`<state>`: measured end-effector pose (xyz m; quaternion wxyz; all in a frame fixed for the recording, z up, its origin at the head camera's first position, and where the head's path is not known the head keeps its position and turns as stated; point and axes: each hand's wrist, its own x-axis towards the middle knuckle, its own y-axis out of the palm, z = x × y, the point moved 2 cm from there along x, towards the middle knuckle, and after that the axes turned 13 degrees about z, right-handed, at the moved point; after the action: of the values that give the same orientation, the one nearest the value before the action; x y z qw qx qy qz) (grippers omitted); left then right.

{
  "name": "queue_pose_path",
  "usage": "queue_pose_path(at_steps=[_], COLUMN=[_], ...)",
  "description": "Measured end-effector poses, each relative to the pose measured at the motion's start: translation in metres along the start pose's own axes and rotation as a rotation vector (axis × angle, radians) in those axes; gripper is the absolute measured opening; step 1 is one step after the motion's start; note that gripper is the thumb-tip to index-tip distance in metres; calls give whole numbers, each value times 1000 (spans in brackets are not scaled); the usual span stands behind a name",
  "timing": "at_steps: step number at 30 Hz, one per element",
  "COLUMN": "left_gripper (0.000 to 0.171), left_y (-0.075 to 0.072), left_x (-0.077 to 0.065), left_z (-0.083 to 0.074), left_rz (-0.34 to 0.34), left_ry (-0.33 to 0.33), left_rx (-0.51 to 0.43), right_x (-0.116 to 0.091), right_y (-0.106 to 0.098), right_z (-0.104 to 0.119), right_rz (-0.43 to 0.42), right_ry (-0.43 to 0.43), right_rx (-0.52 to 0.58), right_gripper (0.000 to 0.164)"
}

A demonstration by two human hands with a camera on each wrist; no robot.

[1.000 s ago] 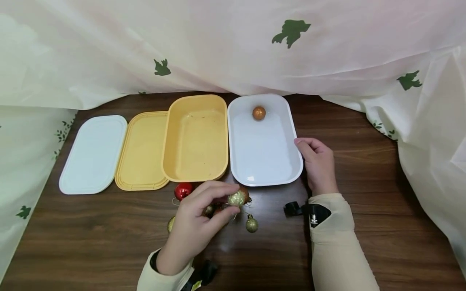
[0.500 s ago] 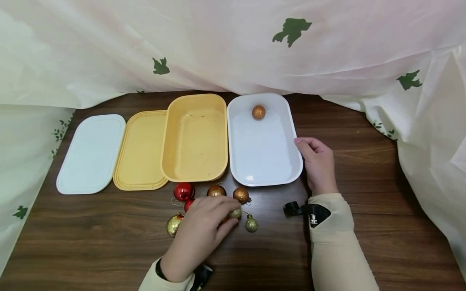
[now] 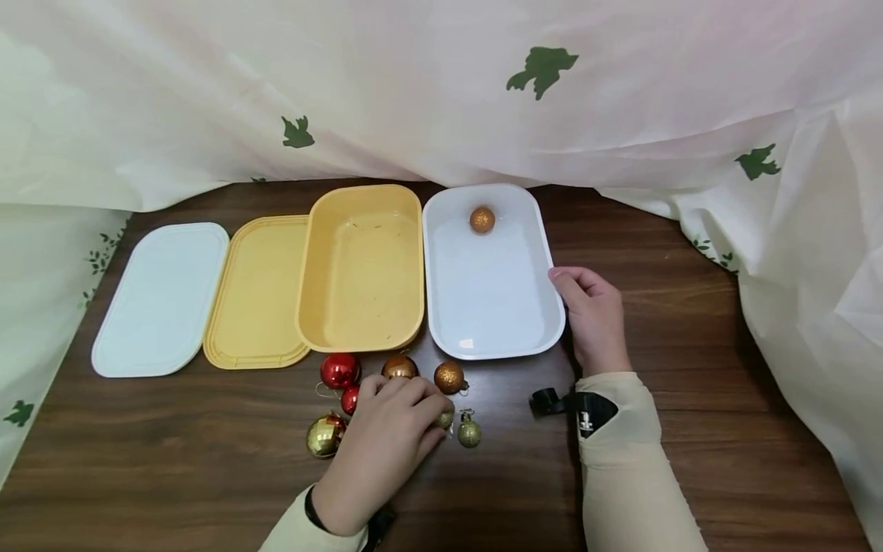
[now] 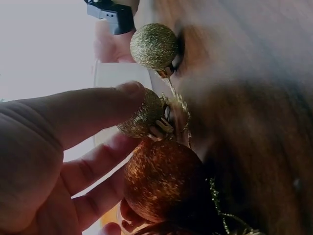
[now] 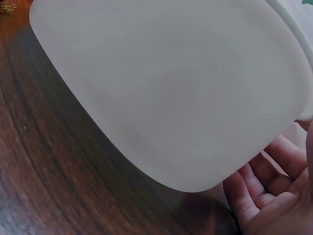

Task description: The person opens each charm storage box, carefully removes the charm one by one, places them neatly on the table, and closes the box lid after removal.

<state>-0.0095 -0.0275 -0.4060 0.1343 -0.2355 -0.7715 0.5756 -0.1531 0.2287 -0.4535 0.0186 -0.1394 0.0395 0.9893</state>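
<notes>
My left hand [image 3: 386, 445] is low over a loose group of Christmas baubles, pinching a small gold glitter bauble [image 4: 144, 115] between thumb and finger. A second gold glitter bauble [image 3: 469, 433] lies just right of it. An orange glitter bauble [image 4: 164, 181] is close beside the fingers in the left wrist view. My right hand [image 3: 596, 322] grips the right side of the white box [image 3: 497, 299], thumb on the rim; its other fingers are at the outer wall in the right wrist view [image 5: 171, 98]. One orange glitter bauble [image 3: 482, 220] rests inside the box's far end.
Left of the white box stands a yellow box [image 3: 362, 284], with a yellow lid [image 3: 258, 295] and a white lid [image 3: 162, 299] beyond. Red baubles [image 3: 339, 371], a gold mirrored bauble [image 3: 326, 435] and orange-brown baubles [image 3: 400, 366] lie in front. Patterned cloth [image 3: 414, 92] hangs behind.
My left hand has come down with the small gold bauble from above the group to the table among the other baubles. The right hand stays on the white box.
</notes>
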Motion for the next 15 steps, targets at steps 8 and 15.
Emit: queue_pose_path(at_steps=[8, 15], left_gripper=[12, 20], left_y=[-2, -18], left_x=[0, 5], left_z=[1, 9], left_rz=[-29, -133], left_ry=[-8, 21], left_rx=[-14, -172], right_x=[0, 0], right_y=[1, 1], right_z=[-1, 0], right_rz=[-11, -7], right_ry=[15, 12], right_rx=[9, 4], right_gripper=[26, 25])
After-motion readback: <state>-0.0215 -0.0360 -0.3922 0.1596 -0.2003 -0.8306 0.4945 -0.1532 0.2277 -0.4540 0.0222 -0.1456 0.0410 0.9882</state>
